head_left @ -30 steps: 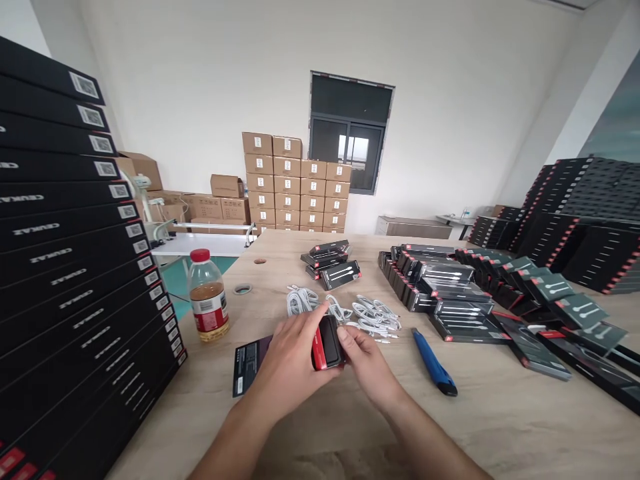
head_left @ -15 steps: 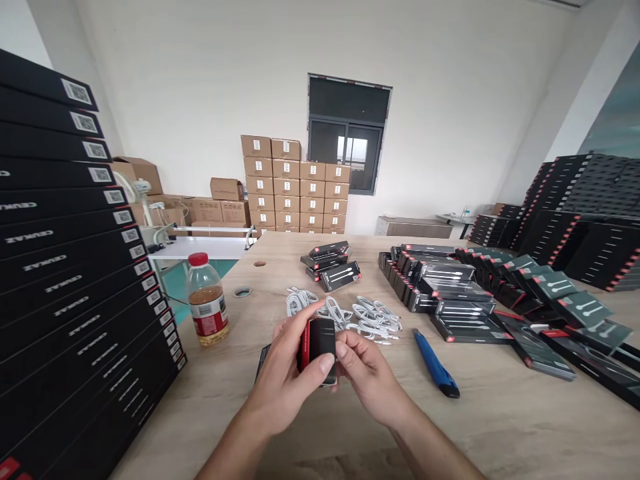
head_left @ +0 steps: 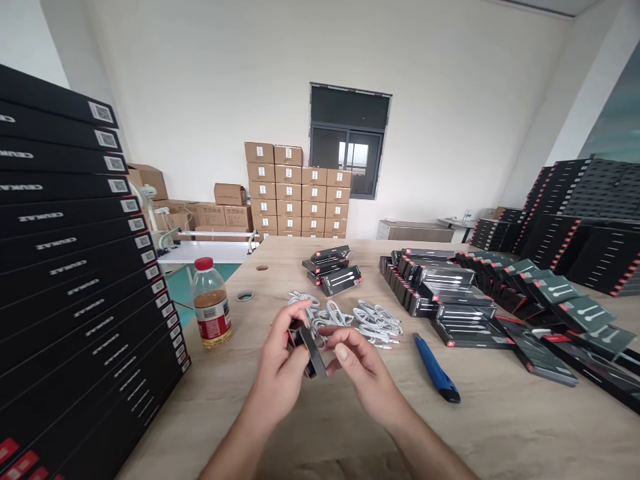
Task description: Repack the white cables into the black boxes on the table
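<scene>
A small black box with a red band point(head_left: 315, 350) is gripped in my left hand point(head_left: 283, 367), tilted so that a narrow dark side faces me. My left thumb presses on it and the fingers wrap behind. Just right of the box, my right hand point(head_left: 365, 367) has its fingers curved towards the box's edge, with thumb and index finger apart; whether the fingertips touch the box is unclear. Behind both hands lie coiled white cables point(head_left: 377, 323) in loose bundles. A blue box cutter point(head_left: 436, 370) rests on the wooden table point(head_left: 400, 433) to the right.
Tall stacked black boxes point(head_left: 75, 267) stand at the left, beside a red-capped bottle point(head_left: 213, 307). Small black packages point(head_left: 341, 280) are piled behind the cables. Rows of similar packages point(head_left: 450, 287) fill the right side. Cardboard cartons point(head_left: 289, 193) are stacked by the far wall.
The box has turned in my left hand from showing its black face and red band to a narrow side. My right thumb has lifted off its edge. The view has shifted slightly.
</scene>
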`<state>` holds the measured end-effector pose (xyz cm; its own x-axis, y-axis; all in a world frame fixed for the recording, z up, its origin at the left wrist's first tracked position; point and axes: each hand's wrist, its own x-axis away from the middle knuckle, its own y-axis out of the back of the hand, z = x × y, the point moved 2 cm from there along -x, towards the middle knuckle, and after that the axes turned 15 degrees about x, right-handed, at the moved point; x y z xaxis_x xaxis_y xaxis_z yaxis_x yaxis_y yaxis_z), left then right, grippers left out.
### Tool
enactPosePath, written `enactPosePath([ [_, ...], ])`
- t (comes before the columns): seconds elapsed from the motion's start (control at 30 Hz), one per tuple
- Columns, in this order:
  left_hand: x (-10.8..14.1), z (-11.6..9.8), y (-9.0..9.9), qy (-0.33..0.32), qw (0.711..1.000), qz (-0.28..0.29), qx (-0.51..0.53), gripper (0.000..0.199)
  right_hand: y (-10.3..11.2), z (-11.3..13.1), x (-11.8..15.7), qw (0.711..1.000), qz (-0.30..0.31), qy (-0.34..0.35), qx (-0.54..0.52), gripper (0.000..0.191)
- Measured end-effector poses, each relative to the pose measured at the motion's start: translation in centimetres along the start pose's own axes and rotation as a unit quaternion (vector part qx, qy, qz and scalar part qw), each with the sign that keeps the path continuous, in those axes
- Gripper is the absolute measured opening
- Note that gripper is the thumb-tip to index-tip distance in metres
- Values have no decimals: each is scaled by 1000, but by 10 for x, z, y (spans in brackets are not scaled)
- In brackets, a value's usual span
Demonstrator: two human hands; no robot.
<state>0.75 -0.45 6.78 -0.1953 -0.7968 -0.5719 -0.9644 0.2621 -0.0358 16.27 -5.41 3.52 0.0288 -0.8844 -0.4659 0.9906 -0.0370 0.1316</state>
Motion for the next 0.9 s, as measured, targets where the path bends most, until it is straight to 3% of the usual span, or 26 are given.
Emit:
enactPosePath([
  [0.07,-4,2,4,19,996,-33,83,45,-1,-2,3,998,-20,22,46,34],
  [0.17,-8,8,3,69,983,-80,149,48,-5,-8,8,986,-31,66,148,79],
  [0.23,-8,14,-4,103,979,-78,158,49,-6,-12,8,976,-51,86,193,86],
  [0.3,-6,20,-10,102,980,-66,155,47,-4,-14,8,970,-91,87,208,75],
  [0.43,2,21,-14,27,995,-20,98,37,6,-11,4,968,-165,79,170,51],
  [0.57,8,13,-8,-19,999,38,-10,30,13,-6,2,968,-155,97,169,42],
  [0.7,6,3,-4,-66,992,95,-55,23,19,-2,3,956,-155,118,219,29],
  [0.83,3,-2,0,-100,991,81,-43,12,19,3,4,931,-193,151,271,16],
  [0.9,4,-3,0,-109,991,73,-7,7,17,5,5,933,-206,167,242,15],
])
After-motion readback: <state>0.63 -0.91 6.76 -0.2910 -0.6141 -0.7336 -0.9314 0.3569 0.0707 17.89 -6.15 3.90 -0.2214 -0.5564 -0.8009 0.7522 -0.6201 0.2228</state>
